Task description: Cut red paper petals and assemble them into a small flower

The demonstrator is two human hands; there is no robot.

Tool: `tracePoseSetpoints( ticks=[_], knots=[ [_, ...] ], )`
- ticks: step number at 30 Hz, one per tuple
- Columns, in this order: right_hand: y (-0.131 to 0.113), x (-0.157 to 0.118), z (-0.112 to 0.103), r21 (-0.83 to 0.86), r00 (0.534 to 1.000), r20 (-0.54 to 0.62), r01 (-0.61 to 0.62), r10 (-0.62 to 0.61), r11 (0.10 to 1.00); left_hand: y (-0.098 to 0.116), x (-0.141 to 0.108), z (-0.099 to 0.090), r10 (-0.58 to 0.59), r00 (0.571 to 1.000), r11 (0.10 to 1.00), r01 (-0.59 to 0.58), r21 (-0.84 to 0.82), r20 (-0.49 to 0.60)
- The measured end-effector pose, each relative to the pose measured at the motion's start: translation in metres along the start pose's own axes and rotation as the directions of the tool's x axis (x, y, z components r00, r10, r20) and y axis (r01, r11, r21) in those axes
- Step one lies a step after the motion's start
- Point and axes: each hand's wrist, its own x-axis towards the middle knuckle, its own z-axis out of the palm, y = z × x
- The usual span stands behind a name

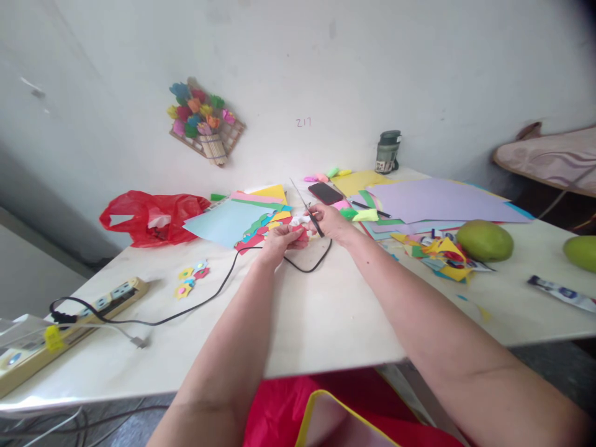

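Note:
My left hand (280, 240) pinches a small red paper piece (300, 241) above the table's middle. My right hand (328, 221) is closed around a slim dark tool (316, 225), whose exact kind I cannot make out. A long, thin greyish rod points up and away from it. Something small and white (299, 220) lies between the two hands. The black cord (205, 302) runs beneath my left wrist and loops up close to the tool; whether they join is hidden. Just beyond my left hand are cut, wavy coloured papers (256, 230).
On the left lie a power strip (105, 304), paper flowers (192, 276) and a red plastic bag (139, 214). Behind my hands is a phone (325, 193). Purple sheets (433, 198), paper scraps (447, 259), a green mango (484, 240) and a tube (563, 293) lie to the right.

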Motion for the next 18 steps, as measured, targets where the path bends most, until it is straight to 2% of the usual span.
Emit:
tracePoseSetpoints(
  ticks=[6, 11, 14, 18],
  knots=[
    [0.007, -0.001, -0.018, 0.035, 0.99, 0.129, -0.054, 0.049, 0.998, 0.001, -0.001, -0.002, 0.018, 1.0, 1.0, -0.018, -0.02, -0.002],
    [0.016, -0.002, -0.032, -0.016, 0.953, 0.288, -0.097, 0.098, 0.995, 0.003, -0.001, -0.003, 0.019, 1.0, 0.999, -0.018, -0.042, 0.019],
    [0.02, -0.001, -0.034, -0.091, 0.918, 0.383, -0.075, 0.105, 0.993, 0.003, -0.002, -0.003, 0.031, 0.999, 0.998, -0.029, -0.059, 0.033],
    [0.022, 0.0, -0.033, -0.169, 0.873, 0.483, 0.014, 0.07, 0.986, 0.003, -0.002, -0.004, 0.074, 0.996, 0.995, -0.071, -0.072, 0.046]
  ],
)
